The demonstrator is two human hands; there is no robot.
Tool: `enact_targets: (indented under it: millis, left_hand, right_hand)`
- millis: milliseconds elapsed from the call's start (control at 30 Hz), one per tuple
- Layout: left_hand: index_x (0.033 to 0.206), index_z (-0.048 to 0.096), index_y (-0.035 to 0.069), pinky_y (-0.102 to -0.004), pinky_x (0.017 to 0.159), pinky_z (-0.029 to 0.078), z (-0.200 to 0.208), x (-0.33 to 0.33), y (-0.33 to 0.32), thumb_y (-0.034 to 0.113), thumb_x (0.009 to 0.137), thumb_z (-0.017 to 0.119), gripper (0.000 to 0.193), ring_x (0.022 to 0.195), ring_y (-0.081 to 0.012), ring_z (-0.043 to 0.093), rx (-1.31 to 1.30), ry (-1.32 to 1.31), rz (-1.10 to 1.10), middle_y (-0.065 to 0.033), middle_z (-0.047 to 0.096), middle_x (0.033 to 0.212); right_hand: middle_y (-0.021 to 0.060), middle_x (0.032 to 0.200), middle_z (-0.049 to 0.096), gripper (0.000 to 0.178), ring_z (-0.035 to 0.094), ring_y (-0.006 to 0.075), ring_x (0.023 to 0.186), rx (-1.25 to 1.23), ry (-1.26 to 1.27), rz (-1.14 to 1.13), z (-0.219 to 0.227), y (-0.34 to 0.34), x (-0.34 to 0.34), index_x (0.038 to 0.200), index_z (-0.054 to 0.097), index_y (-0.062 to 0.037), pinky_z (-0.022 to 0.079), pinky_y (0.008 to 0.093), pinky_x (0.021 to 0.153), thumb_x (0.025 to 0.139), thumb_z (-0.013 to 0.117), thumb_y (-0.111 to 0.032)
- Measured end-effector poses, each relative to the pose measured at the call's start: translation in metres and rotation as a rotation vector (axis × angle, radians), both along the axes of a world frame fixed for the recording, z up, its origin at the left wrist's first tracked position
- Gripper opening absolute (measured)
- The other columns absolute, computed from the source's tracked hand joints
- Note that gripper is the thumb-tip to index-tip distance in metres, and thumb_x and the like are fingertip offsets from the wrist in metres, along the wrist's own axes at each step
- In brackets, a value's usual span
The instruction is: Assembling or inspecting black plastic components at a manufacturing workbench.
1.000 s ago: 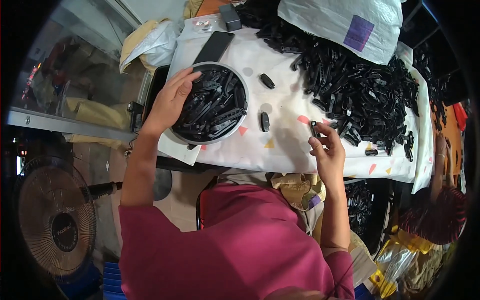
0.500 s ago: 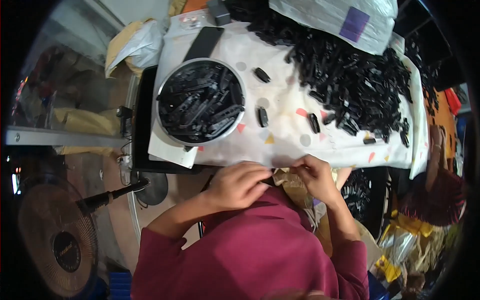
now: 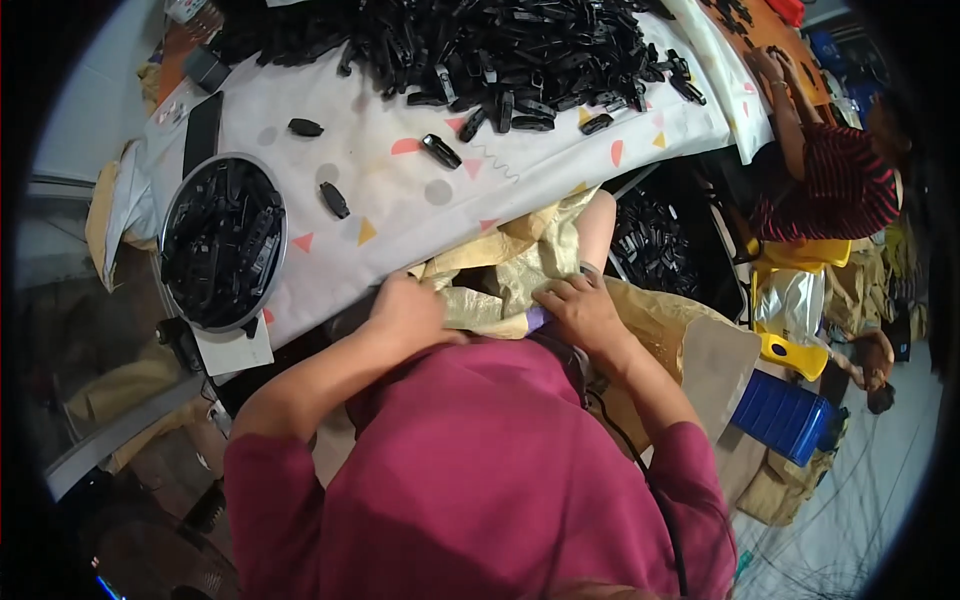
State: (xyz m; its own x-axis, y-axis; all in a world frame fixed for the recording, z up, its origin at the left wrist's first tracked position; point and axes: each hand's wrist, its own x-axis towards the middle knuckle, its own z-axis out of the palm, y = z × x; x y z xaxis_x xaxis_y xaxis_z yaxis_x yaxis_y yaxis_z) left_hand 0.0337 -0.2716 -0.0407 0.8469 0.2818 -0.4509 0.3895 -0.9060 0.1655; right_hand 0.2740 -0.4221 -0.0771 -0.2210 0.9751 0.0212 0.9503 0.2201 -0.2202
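Observation:
A crumpled gold-coloured sack lies across my lap at the table's front edge. My left hand is closed on its left side, with the fingertips partly hidden. My right hand has its fingers curled over the sack's right part, beside a small purple patch. Beyond the sack, small black oblong pieces lie singly on the white patterned tablecloth. Many more form a big black pile at the far side.
A round metal-rimmed bowl full of black pieces stands at the table's left, near a dark flat slab. A blue crate sits on the right. Another person in a striped shirt works at an orange table.
My view has swung to the right. Both hands have come down from the table edge onto the gold sack, which now spreads open across my lap.

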Motion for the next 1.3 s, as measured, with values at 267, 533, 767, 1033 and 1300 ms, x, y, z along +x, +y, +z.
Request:
enact_targets:
  millis: [267,533,767,1033,1300]
  left_hand:
    - [0.057,0.057,0.013,-0.0277,0.062,0.037,0.065,-0.070,-0.019,0.015,0.063,0.054,0.007,0.058,-0.0157,0.053,0.177,-0.243,-0.142,-0.0015,0.056,0.055]
    - [0.101,0.056,0.009,-0.0296,0.067,0.048,0.078,0.023,0.004,0.023,0.076,0.057,0.029,0.084,-0.0223,0.055,-0.002,-0.622,0.024,-0.0054,0.054,0.100]
    - [0.095,0.060,0.009,-0.0364,0.067,0.043,-0.023,0.084,-0.011,0.016,0.073,0.052,0.024,0.083,-0.0250,0.053,0.714,-0.451,-0.051,-0.0094,0.058,0.092]
    - [0.077,0.059,0.007,-0.0308,0.048,0.039,-0.057,0.055,-0.010,0.017,0.072,0.051,0.013,0.056,-0.0163,0.055,0.289,-0.696,0.228,-0.0061,0.058,0.066]
    - [0.085,0.061,0.010,-0.0375,0.053,0.047,0.001,0.033,0.004,0.015,0.070,0.053,0.017,0.070,-0.0237,0.062,-0.129,-0.539,0.247,-0.0084,0.062,0.072]
  right_hand:
    - [0.0042,0.065,0.050,0.010,0.054,0.0219,0.066,-0.206,-0.069,0.437,0.095,0.005,0.009,0.072,0.052,-0.0092,0.046,0.0311,0.064,0.066,0.052,-0.018]
    - [0.0095,0.065,0.054,0.014,0.056,0.0274,0.065,-0.366,0.028,0.212,0.101,0.020,0.012,0.068,0.053,-0.0055,0.045,0.0366,0.058,0.064,0.060,-0.017]
    - [0.0064,0.078,0.060,0.022,0.060,0.0150,0.068,-0.500,1.052,-0.205,0.131,0.164,-0.061,0.095,0.056,0.0017,0.047,0.0251,0.058,0.088,0.051,-0.018]
    - [0.0090,0.079,0.056,0.027,0.059,0.0174,0.056,-0.749,1.282,-0.260,0.065,0.310,-0.190,0.103,0.052,0.0010,0.051,0.0274,0.047,0.083,0.047,-0.018]
    - [0.0069,0.061,0.053,0.032,0.054,0.0136,0.040,-0.967,1.274,-0.080,0.069,0.314,-0.198,0.108,0.047,-0.0003,0.043,0.0233,0.031,0.078,0.046,-0.010]
